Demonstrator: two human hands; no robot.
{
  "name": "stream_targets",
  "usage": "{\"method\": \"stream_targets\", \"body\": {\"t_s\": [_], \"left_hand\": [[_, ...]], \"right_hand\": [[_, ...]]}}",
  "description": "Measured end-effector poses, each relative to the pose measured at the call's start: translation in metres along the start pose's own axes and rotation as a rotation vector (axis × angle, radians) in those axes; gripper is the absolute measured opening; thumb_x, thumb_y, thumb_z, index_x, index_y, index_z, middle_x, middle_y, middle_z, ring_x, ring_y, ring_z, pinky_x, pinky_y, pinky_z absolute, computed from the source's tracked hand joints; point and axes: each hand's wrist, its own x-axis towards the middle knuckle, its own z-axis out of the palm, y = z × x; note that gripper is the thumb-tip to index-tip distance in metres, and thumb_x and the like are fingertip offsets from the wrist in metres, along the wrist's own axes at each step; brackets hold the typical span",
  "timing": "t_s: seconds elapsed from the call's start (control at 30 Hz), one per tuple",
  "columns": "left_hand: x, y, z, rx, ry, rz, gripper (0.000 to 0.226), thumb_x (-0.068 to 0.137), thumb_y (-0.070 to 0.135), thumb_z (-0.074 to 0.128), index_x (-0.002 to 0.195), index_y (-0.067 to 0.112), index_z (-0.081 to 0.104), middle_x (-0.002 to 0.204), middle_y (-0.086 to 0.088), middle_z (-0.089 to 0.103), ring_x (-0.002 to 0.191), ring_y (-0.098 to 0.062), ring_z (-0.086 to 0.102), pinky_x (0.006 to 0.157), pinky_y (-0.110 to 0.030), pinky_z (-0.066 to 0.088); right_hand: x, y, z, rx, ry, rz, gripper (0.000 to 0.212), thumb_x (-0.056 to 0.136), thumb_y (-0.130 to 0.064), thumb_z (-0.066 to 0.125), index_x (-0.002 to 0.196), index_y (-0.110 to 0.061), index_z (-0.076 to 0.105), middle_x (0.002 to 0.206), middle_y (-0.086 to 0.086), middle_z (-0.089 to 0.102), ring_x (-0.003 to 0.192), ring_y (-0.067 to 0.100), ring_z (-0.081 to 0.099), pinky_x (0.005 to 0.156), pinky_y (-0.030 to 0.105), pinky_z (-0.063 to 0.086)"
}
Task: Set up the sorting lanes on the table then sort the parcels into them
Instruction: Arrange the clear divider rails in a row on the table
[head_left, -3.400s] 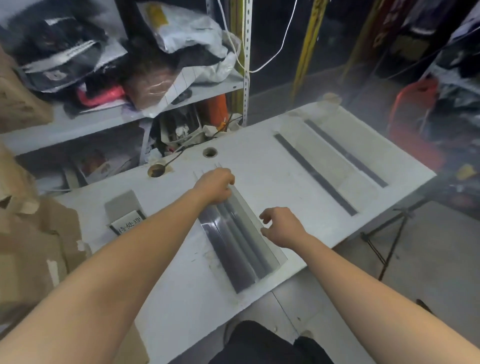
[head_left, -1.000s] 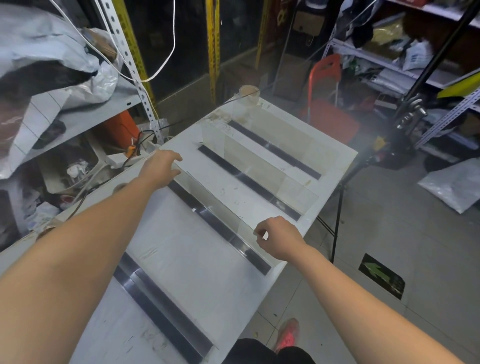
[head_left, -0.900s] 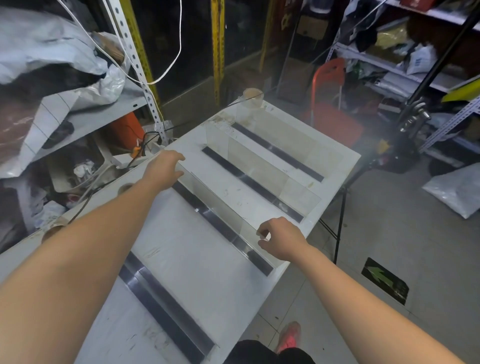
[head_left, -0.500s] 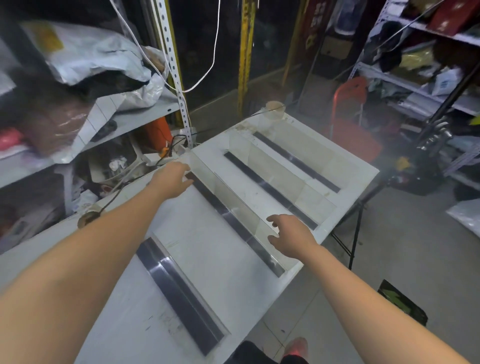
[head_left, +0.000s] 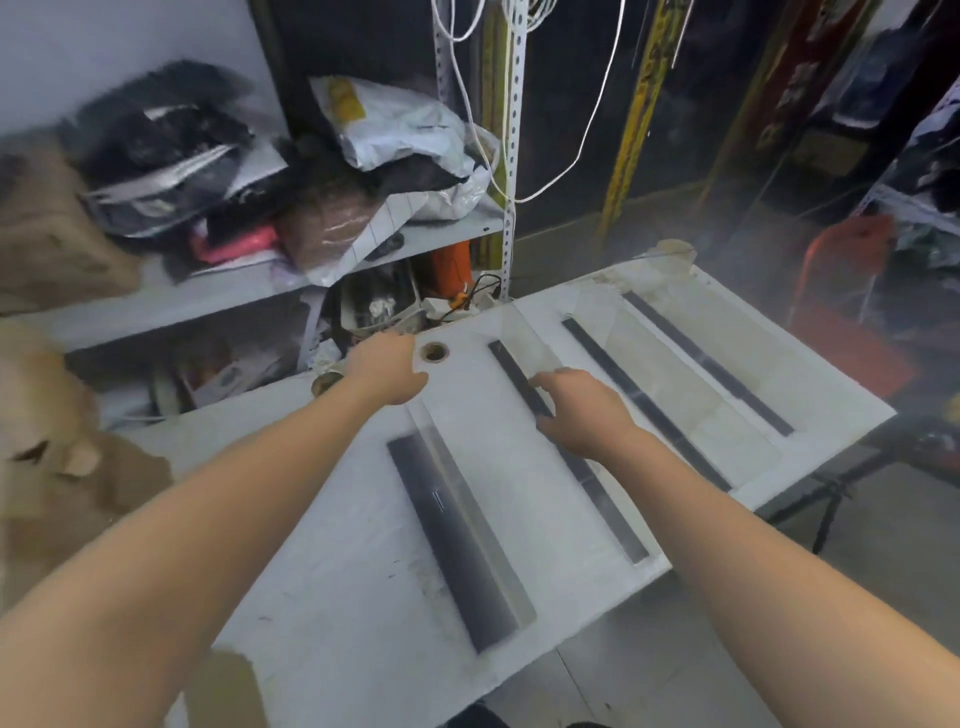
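The white surface (head_left: 363, 597) now carries three standing clear dividers; both hands have come off the third divider (head_left: 524, 343). The left hand (head_left: 387, 371) is near that divider's far end, fingers curled and empty. The right hand (head_left: 582, 410), loosely spread, hovers beside it. Parcels (head_left: 400, 124) wait on the shelf beyond.

Left hand (head_left: 387, 375), right hand (head_left: 582, 415), four dark strips on white table (head_left: 332, 597)
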Motion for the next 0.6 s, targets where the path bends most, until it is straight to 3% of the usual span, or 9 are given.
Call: {"method": "stream_targets", "body": {"t_s": [0.27, 0.43, 0.6], "left_hand": [[-0.093, -0.012, 0.010, -0.043, 0.055, -0.161, 0.045, 0.092, 0.042, 0.056, 0.125, 0.013, 0.054, 0.126, -0.003, 0.057, 0.112, -0.027, 0.056, 0.078, -0.038, 0.048], [-0.150, 0.001, 0.022, -0.087, 0.001, -0.235, 0.050, 0.093, 0.041, 0.056, 0.134, 0.013, 0.050, 0.133, -0.007, 0.055, 0.119, -0.029, 0.055, 0.091, -0.043, 0.050], [-0.186, 0.016, 0.036, -0.172, 0.018, -0.237, 0.053, 0.093, 0.037, 0.056, 0.140, 0.014, 0.047, 0.140, -0.005, 0.052, 0.125, -0.027, 0.052, 0.097, -0.045, 0.049]], "right_hand": [[-0.020, -0.034, 0.003, -0.026, -0.017, -0.172, 0.050, 0.094, -0.027, 0.059, 0.142, -0.021, 0.049, 0.142, 0.002, 0.052, 0.131, 0.024, 0.047, 0.098, 0.037, 0.046], [-0.048, -0.039, 0.009, 0.031, -0.058, -0.245, 0.049, 0.091, -0.029, 0.061, 0.139, -0.021, 0.053, 0.136, 0.003, 0.057, 0.121, 0.026, 0.056, 0.097, 0.042, 0.050], [-0.076, -0.033, 0.020, 0.066, -0.068, -0.264, 0.048, 0.093, -0.029, 0.059, 0.140, -0.022, 0.052, 0.136, -0.001, 0.057, 0.124, 0.021, 0.054, 0.093, 0.034, 0.048]]}}
